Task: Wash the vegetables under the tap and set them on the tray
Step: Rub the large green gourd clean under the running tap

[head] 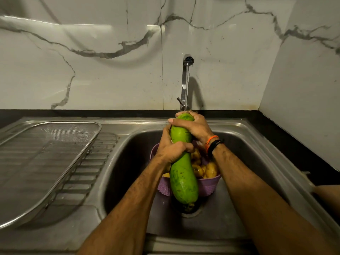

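**Gourd under the stream, tray off to the left**

Long green gourd point(183, 162) held over the sink point(128, 162), long axis running near-to-far, far end tipped up under the water from the tap point(186, 80). Right hand point(195, 128) caps the far end, fingers curled over it. Left hand point(172, 150) grips the middle, fingers wrapped round the body. Near end hangs free, low over the drain.

Below it: purple basket point(207, 186) in the basin, potatoes point(210, 169) inside, apparently not yet set out.

Mesh tray point(46, 153) sits on the draining board to the left, bare, its right rim near the basin edge. Left hand is the nearer one to it. Judgement: the gourd must swing left and clear the basin lip; lengthwise it looks likely to fit along the tray's near-far run. Open room above the board. Wet skin may slip.
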A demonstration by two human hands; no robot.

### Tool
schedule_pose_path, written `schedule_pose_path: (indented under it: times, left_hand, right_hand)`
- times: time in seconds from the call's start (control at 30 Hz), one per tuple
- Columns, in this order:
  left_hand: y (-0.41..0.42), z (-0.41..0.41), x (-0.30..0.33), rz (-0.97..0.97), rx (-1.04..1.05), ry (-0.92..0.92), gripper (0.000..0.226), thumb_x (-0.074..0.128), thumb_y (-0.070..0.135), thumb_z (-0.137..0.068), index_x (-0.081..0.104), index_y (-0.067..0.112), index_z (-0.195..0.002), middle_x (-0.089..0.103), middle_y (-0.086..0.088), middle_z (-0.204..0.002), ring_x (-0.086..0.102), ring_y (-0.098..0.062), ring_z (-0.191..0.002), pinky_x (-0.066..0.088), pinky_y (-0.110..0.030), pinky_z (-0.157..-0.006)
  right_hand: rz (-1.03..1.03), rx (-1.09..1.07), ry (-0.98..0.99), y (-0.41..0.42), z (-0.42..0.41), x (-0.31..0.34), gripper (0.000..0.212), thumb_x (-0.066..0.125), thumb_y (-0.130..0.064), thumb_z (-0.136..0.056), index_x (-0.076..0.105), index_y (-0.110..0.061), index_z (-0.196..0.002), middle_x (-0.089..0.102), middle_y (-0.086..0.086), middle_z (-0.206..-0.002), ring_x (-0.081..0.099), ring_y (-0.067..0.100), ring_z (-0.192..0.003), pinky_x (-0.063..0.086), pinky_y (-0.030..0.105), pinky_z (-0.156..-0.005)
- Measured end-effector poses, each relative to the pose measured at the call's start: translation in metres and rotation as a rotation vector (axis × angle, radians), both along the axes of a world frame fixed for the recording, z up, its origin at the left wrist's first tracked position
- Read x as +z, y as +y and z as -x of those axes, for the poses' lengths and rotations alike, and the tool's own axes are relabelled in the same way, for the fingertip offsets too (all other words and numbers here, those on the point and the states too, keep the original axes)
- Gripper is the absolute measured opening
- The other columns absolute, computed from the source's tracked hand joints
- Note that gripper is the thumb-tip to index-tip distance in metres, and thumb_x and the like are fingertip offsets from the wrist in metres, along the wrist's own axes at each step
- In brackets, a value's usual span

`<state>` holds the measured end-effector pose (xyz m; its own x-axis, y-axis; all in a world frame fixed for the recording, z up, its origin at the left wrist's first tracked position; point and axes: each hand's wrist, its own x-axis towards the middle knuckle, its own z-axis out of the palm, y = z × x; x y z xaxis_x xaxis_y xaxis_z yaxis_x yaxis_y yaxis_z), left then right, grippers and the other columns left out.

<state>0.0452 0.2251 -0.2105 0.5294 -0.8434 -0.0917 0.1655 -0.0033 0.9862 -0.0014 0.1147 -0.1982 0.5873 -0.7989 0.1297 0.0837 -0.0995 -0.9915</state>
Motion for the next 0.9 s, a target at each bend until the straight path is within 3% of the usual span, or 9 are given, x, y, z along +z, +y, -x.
schedule_pose_path:
  times: [0.07, 0.13, 0.23, 0.3, 0.43, 0.57, 0.73, 0.83, 0.9]
  left_hand:
    - [0.001, 0.001, 0.001, -0.002, 0.011, -0.008, 0.086, 0.065, -0.018, -0.069, 0.035, 0.029, -0.135, 0.059, -0.014, -0.106, 0.068, -0.026, -0.070, 0.059, -0.036, -0.055]
    - [-0.001, 0.004, 0.001, 0.005, 0.027, 0.010, 0.086, 0.064, -0.018, -0.069, 0.035, 0.027, -0.136, 0.059, -0.013, -0.107, 0.068, -0.027, -0.074, 0.060, -0.037, -0.057]
    - [-0.005, 0.004, -0.001, 0.001, 0.049, 0.018, 0.086, 0.065, -0.018, -0.070, 0.034, 0.024, -0.138, 0.061, -0.014, -0.109, 0.069, -0.030, -0.082, 0.061, -0.039, -0.061]
    - [-0.005, 0.003, -0.001, 0.006, 0.035, 0.028, 0.084, 0.065, -0.018, -0.071, 0.034, 0.023, -0.138, 0.061, -0.012, -0.108, 0.068, -0.029, -0.086, 0.061, -0.039, -0.063]
    - [-0.004, 0.002, -0.001, 0.008, 0.024, 0.026, 0.090, 0.066, -0.019, -0.069, 0.032, 0.024, -0.140, 0.062, -0.013, -0.110, 0.069, -0.031, -0.089, 0.061, -0.043, -0.068]
    - [-0.004, 0.003, 0.000, 0.004, 0.015, 0.056, 0.088, 0.062, -0.020, -0.067, 0.034, 0.026, -0.137, 0.063, -0.021, -0.103, 0.070, -0.033, -0.070, 0.061, -0.048, -0.065]
    - [-0.002, 0.000, 0.003, 0.031, -0.017, 0.118, 0.085, 0.063, -0.021, -0.068, 0.037, 0.023, -0.136, 0.063, -0.023, -0.104, 0.068, -0.031, -0.062, 0.059, -0.046, -0.059]
    - [-0.003, 0.003, 0.003, 0.035, 0.009, 0.124, 0.082, 0.061, -0.021, -0.069, 0.037, 0.022, -0.135, 0.062, -0.023, -0.104, 0.069, -0.029, -0.060, 0.059, -0.043, -0.058]
    - [-0.004, 0.004, 0.003, 0.025, 0.038, 0.093, 0.083, 0.061, -0.021, -0.070, 0.036, 0.023, -0.136, 0.063, -0.019, -0.101, 0.069, -0.024, -0.058, 0.058, -0.037, -0.054]
  right_hand:
    - [-0.154, 0.053, -0.103, 0.001, 0.000, -0.002, 0.043, 0.089, -0.016, -0.064, 0.068, -0.008, -0.101, 0.070, 0.011, -0.095, 0.068, 0.025, -0.090, 0.059, 0.041, -0.082]
    - [-0.188, 0.012, -0.076, 0.003, -0.002, -0.003, 0.041, 0.090, -0.021, -0.064, 0.068, -0.009, -0.096, 0.070, 0.010, -0.091, 0.069, 0.026, -0.088, 0.060, 0.041, -0.080]
    - [-0.028, -0.164, 0.176, 0.009, -0.006, -0.001, 0.054, 0.085, -0.042, -0.066, 0.062, -0.017, -0.108, 0.067, 0.003, -0.100, 0.066, 0.021, -0.089, 0.057, 0.036, -0.079]
    - [0.133, -0.256, 0.326, 0.013, -0.007, 0.000, 0.062, 0.078, -0.050, -0.073, 0.055, -0.017, -0.120, 0.060, 0.003, -0.109, 0.059, 0.020, -0.094, 0.047, 0.029, -0.075]
    - [0.341, -0.265, 0.320, 0.011, -0.008, -0.002, 0.055, 0.074, -0.051, -0.077, 0.056, -0.020, -0.119, 0.061, 0.003, -0.111, 0.059, 0.020, -0.097, 0.045, 0.028, -0.076]
    - [0.212, -0.131, 0.162, 0.003, -0.004, -0.001, 0.047, 0.086, -0.042, -0.066, 0.065, -0.023, -0.104, 0.067, -0.002, -0.100, 0.066, 0.016, -0.091, 0.058, 0.032, -0.078]
    - [-0.113, 0.058, -0.144, -0.002, 0.000, -0.004, 0.048, 0.092, -0.019, -0.061, 0.069, -0.013, -0.102, 0.070, 0.009, -0.100, 0.069, 0.024, -0.092, 0.059, 0.043, -0.084]
    - [-0.147, -0.030, -0.087, 0.006, -0.003, -0.003, 0.047, 0.091, -0.024, -0.062, 0.065, -0.013, -0.101, 0.069, 0.007, -0.096, 0.068, 0.020, -0.084, 0.060, 0.039, -0.080]
    - [-0.017, -0.144, 0.102, 0.008, -0.005, -0.002, 0.060, 0.089, -0.041, -0.062, 0.060, -0.019, -0.111, 0.065, 0.000, -0.103, 0.065, 0.018, -0.091, 0.057, 0.037, -0.084]
